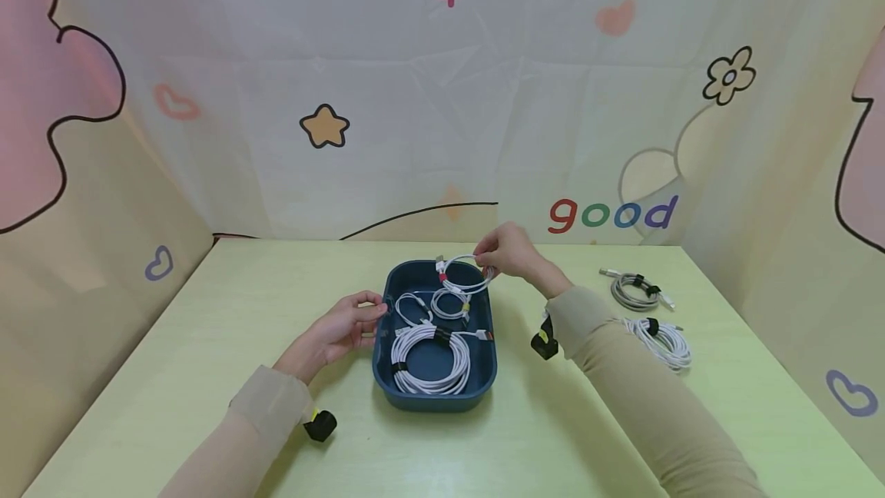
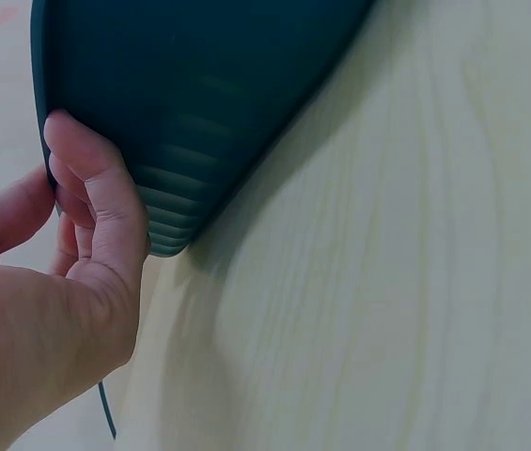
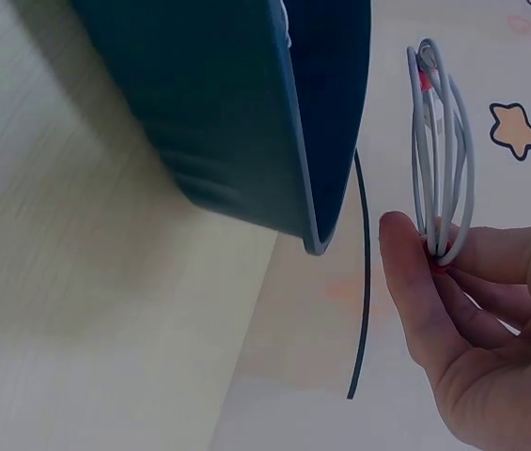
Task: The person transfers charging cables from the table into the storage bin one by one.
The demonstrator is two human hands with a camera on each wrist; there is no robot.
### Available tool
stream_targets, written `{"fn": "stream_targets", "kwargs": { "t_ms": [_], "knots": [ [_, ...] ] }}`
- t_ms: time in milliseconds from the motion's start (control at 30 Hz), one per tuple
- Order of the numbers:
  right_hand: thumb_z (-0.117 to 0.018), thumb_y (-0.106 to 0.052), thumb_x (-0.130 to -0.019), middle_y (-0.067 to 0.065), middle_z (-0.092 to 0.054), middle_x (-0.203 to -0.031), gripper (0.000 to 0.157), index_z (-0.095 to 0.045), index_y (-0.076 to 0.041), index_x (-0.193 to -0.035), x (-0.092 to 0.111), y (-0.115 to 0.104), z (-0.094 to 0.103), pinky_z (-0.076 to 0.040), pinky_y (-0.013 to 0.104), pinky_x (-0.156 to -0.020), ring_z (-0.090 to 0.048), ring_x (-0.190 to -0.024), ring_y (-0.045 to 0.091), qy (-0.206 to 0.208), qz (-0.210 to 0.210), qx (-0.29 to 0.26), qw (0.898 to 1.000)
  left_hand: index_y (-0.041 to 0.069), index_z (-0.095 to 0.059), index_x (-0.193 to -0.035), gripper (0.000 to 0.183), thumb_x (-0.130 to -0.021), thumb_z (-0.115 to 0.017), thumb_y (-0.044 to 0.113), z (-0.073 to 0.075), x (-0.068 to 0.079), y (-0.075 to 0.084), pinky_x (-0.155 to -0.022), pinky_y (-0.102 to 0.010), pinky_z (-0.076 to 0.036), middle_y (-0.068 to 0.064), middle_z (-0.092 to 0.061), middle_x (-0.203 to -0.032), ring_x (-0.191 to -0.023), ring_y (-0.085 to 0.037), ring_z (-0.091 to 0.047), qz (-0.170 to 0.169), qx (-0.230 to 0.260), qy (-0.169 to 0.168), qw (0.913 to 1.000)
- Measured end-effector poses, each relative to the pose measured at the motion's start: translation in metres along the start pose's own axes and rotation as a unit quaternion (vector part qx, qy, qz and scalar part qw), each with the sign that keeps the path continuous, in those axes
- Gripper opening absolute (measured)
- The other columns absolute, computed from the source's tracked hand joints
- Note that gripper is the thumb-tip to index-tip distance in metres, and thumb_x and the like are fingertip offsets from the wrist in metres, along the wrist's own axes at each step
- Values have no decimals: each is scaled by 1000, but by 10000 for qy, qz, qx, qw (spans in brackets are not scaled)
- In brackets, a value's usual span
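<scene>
A dark blue bin (image 1: pixel 435 403) sits on the table in the head view. My left hand (image 1: pixel 346 327) grips its left wall, thumb at the rim and fingers against the outside. Over the far right corner, my right hand (image 1: pixel 510 250) pinches a small coiled white cable (image 3: pixel 449 160) with red ties, raised above the rim in the right wrist view. Inside the bin, a large white cable coil (image 1: pixel 430 386) with black ties lies at the near end. Beyond it are a small white coil (image 1: pixel 449 317) with a yellow tie and another thin white loop (image 1: pixel 399 304).
On the table's right side lie a grey coiled cable (image 1: pixel 629 304) and, nearer, a white cable bundle (image 1: pixel 674 348), both with black ties. The right forearm passes close to the bundle. A printed cloth backdrop (image 1: pixel 415 160) stands behind the table (image 1: pixel 173 406) and along its sides.
</scene>
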State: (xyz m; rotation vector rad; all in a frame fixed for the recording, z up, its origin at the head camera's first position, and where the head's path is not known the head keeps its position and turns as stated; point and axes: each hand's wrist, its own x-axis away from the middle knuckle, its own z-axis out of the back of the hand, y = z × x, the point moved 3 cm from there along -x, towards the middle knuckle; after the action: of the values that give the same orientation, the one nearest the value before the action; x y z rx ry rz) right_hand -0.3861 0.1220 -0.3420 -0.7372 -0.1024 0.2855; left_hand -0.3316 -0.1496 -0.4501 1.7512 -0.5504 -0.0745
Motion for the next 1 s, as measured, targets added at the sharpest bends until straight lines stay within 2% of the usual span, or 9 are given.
{"fn": "stream_targets", "kwargs": {
  "t_ms": [400, 600, 700, 767, 867, 1000],
  "knots": [
    [-67, -5, -88, 21, -72, -86, 15, -71, 7, -97, -5, -12, -16, -59, 32, -64, -64, -59, 13, -34, 258, 62, 9996, 11, -45, -107, 10, -99, -51, 11, 0, -3, -1, -61, -24, -53, 3, -59, -82, -66, -9, -57, 66, -86, 37, 9999],
    [-66, -3, -89, 25, -71, -90, 16, -70, 9, -99, -6, -16, -24, -57, 26, -59, -62, -57, 10, -107, 234, -129, 9996, 10, -44, -109, 12, -100, -51, 11, 0, -3, -1, -61, -24, -53, 3, -59, -83, -67, -9, -57, 75, -102, 33, 9999],
    [-65, -3, -90, 26, -71, -94, 17, -69, 10, -101, -6, -18, -29, -58, 27, -62, -67, -64, 18, -157, 248, -301, 9991, 11, -45, -107, 9, -100, -51, 11, 0, -3, -1, -61, -24, -53, 3, -59, -83, -67, -9, -58, 71, -83, 43, 9999],
    [-64, -4, -91, 27, -70, -98, 20, -68, 10, -104, -5, -18, -33, -59, 30, -69, -70, -74, 25, -300, 279, -365, 9985, 12, -45, -106, 8, -100, -50, 11, 1, -3, -1, -60, -24, -53, 3, -59, -82, -66, -9, -58, 67, -53, 60, 9999],
    [-60, -8, -94, 26, -70, -102, 23, -67, 9, -108, -3, -18, -37, -59, 35, -77, -70, -89, 35, -473, 529, -163, 9973, 10, -44, -107, 9, -100, -50, 10, 1, -3, -1, -60, -24, -53, 3, -60, -81, -65, -9, -58, 51, -44, 42, 10000],
    [-57, -10, -96, 25, -70, -102, 24, -67, 8, -108, 1, -14, -32, -58, 36, -78, -69, -92, 38, -410, 810, 90, 9958, 10, -44, -108, 10, -100, -50, 10, 1, -3, -1, -60, -24, -53, 3, -60, -81, -65, -9, -58, 34, -39, 20, 10000]
  ]
}}
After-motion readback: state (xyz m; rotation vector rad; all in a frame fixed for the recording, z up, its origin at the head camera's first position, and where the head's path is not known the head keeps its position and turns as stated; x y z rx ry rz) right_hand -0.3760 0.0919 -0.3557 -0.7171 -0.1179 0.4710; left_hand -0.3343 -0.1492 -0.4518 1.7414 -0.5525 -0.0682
